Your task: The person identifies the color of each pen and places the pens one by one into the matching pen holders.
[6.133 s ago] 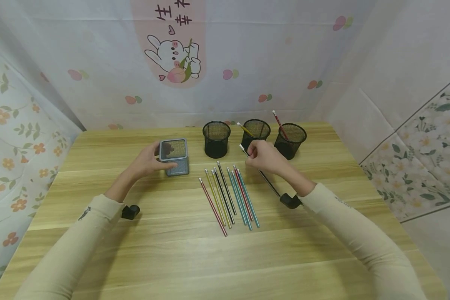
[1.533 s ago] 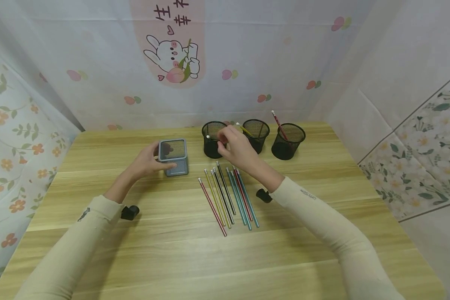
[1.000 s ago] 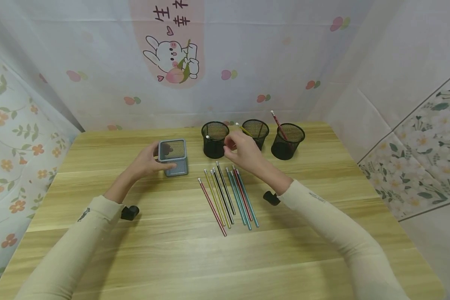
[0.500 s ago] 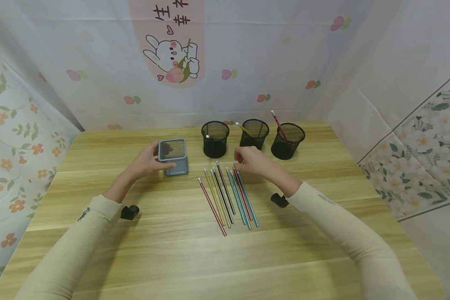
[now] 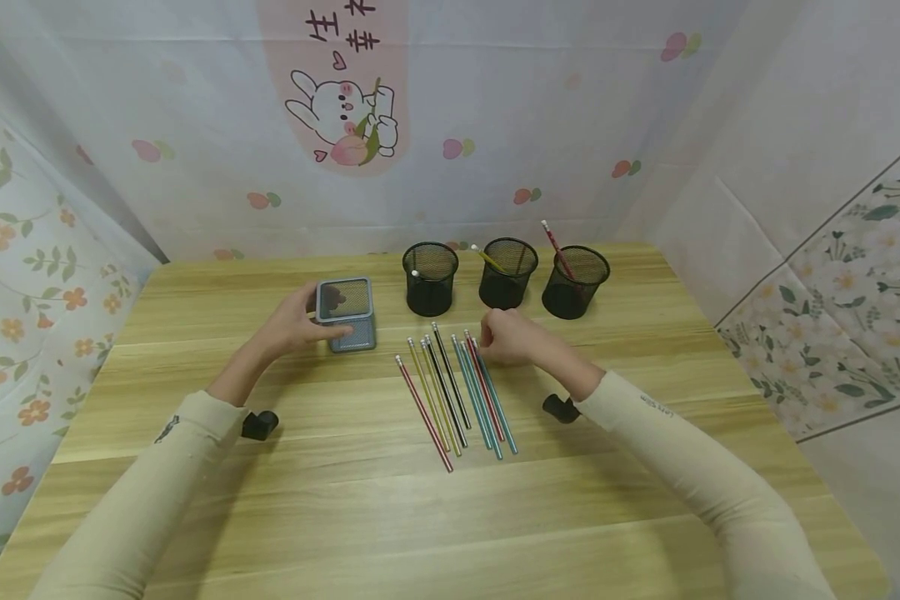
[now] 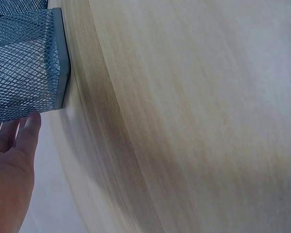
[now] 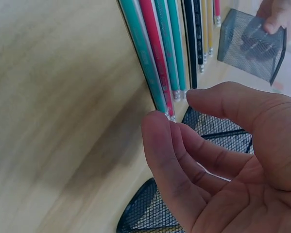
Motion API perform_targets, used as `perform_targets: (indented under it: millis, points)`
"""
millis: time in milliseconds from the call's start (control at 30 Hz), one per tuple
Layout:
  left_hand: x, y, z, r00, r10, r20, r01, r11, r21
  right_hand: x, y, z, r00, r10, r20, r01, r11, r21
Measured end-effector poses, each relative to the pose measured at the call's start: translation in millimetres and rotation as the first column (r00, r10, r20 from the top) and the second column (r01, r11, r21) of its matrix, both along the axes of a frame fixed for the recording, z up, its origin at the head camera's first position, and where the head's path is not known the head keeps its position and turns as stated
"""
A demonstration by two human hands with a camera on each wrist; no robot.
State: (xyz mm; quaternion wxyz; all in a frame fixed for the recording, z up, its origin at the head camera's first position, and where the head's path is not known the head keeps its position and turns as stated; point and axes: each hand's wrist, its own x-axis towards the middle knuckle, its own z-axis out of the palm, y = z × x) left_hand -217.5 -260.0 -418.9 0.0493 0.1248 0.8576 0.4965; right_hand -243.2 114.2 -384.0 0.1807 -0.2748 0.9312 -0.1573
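On the table (image 5: 420, 533), cups (image 5: 504, 287) stand behind pencils (image 5: 452, 377), left grip (image 5: 294, 323) clasping gray holder (image 5: 361, 338), right grip (image 5: 512, 338) parted, empty.

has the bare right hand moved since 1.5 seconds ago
Yes: in the head view, the right hand has moved right and down the picture, away from the leftmost round black mesh cup.

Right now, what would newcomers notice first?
Bright pencils in the middle of the table, the right hand at some eraser ends. Behind, three black mesh cups stand in a row, each with a pencil inside. Left of these, the left hand holds a gray mesh box.
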Motion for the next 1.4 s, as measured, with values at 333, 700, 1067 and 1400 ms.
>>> perform_targets:
  millis: [333,700,1067,1400]
  points:
    - [0.3,-0.4,-0.2,1.000,0.000,0.008,0.000,1.000,0.005,3.6,-0.9,-13.6,0.999,-0.003,0.033,0.003,1.000,-0.004]
    - [0.8,0.3,2.3,1.000,0.002,-0.002,-0.002,1.000,0.001,8.0,-4.2,-18.0,0.994,-0.096,0.059,0.095,0.995,0.024]
    - [0.1,0.7,1.9,1.000,0.000,0.002,0.000,1.000,-0.002,9.9,-5.2,-19.7,0.988,-0.131,0.082,0.131,0.991,0.006]
    - [0.0,0.3,0.7,1.000,0.004,0.001,-0.004,1.000,-0.016,8.9,-5.7,-22.1,0.984,-0.145,0.105,0.146,0.989,0.005]
